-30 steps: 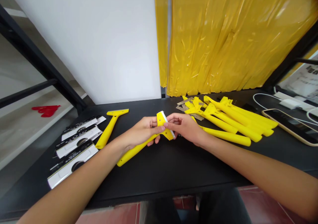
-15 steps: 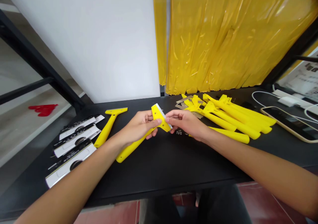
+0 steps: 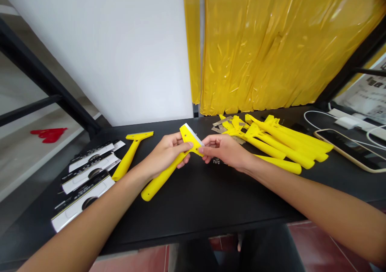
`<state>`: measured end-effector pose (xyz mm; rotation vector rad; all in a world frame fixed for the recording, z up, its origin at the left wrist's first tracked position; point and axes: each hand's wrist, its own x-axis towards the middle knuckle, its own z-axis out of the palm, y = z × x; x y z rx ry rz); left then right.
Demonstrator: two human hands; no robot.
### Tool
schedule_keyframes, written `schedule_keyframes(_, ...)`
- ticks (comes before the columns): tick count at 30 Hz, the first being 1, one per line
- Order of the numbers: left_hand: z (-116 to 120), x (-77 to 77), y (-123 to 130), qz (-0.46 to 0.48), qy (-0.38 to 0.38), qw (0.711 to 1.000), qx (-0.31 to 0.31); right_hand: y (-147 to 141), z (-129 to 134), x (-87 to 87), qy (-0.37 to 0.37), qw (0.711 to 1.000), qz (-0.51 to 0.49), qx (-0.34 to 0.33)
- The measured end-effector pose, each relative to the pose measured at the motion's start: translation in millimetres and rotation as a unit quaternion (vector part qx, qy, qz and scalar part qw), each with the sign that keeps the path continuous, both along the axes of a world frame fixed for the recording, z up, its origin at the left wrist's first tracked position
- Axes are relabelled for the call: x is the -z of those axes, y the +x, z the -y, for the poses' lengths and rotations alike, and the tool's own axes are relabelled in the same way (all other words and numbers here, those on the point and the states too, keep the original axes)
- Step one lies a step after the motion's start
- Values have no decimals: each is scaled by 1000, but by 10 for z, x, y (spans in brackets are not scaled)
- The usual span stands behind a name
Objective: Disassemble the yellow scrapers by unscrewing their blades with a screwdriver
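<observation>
A yellow scraper (image 3: 164, 182) with a pale metal strip along its head is held above the table, its handle slanting down to the left. My left hand (image 3: 170, 153) is closed around its neck, thumb on the yellow face. Thumb and fingers of my right hand (image 3: 221, 149) pinch the lower right end of the head; whatever small part lies under those fingertips is hidden. Another yellow scraper (image 3: 128, 157) lies left of my left hand. Beyond my right hand rests a pile of yellow scraper handles (image 3: 280, 143) beside loose metal pieces (image 3: 221, 123).
Several black-and-white packages (image 3: 87, 199) lie at the left of the black table (image 3: 211, 199). To the right are a phone (image 3: 350, 147) and a white power strip (image 3: 346, 117) with cables. A red object (image 3: 50, 134) sits on the left shelf. Yellow plastic sheeting (image 3: 256, 50) hangs behind.
The scraper has turned slightly between my hands and shifted a little left. My right fingertips have closed in at the end of its head. The rest of the table looks the same.
</observation>
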<state>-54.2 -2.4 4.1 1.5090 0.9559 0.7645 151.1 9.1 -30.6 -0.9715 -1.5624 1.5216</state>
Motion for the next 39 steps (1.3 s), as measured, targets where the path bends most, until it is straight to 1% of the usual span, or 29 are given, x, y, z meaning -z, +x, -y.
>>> schedule_keyframes(2,-3,25,-5,-20,14,1000,-11,13,-20,-11,-9,1000,-5,5)
schedule_keyframes(4,-9,82,-10,-59,70,994,-65,35,-57,-20,-20,1000,-11,17)
schedule_keyframes(6,-13,152,-13,-111,146,975,-128,61,-101,-25,-26,999,-14,32)
schedule_keyframes(7,-14,181,-13,-133,174,965,-147,73,-120,-26,-26,999,-16,38)
schedule_keyframes(8,-14,200,-11,-147,190,959,-153,83,-136,-26,-24,999,-19,42)
schedule_keyframes(9,-14,207,-8,-151,190,959,-148,91,-146,-25,-21,999,-21,43)
schedule_keyframes(11,-13,184,-5,-134,149,973,-117,98,-149,-22,-16,999,-21,38)
schedule_keyframes(13,-12,127,-11,-109,72,990,-58,97,-135,-21,-4,1000,-18,25)
schedule_keyframes(15,-9,71,-25,-91,4,996,0,90,-111,-26,9,1000,-15,7)
schedule_keyframes(16,-7,51,-34,-84,-16,996,15,85,-98,-31,14,1000,-13,-3)
schedule_keyframes(21,10,45,-25,-22,-72,997,6,71,-76,-53,26,999,3,-22)
schedule_keyframes(23,10,50,10,-3,-99,995,-14,99,-113,-49,36,999,29,-8)
schedule_keyframes(24,5,52,29,4,-113,993,-30,127,-143,-44,52,997,54,9)
schedule_keyframes(26,-15,60,59,16,-142,988,-65,213,-221,-33,121,982,133,58)
schedule_keyframes(27,-29,69,68,23,-153,985,-81,268,-264,-28,167,966,182,75)
schedule_keyframes(28,-45,82,72,31,-161,982,-93,326,-305,-27,212,946,232,79)
schedule_keyframes(30,-77,117,69,48,-167,979,-110,434,-366,-32,267,913,306,48)
schedule_keyframes(31,-91,135,66,57,-166,978,-117,473,-382,-37,278,904,325,24)
schedule_keyframes(33,-113,170,62,75,-161,976,-126,510,-377,-50,303,891,338,-26)
schedule_keyframes(35,-128,201,64,97,-155,974,-131,487,-329,-54,344,873,340,-69)
schedule_keyframes(37,-141,230,71,110,-150,973,-134,423,-256,-43,376,853,351,-87)
schedule_keyframes(39,-152,260,77,113,-144,973,-138,344,-183,-16,389,838,375,-78)
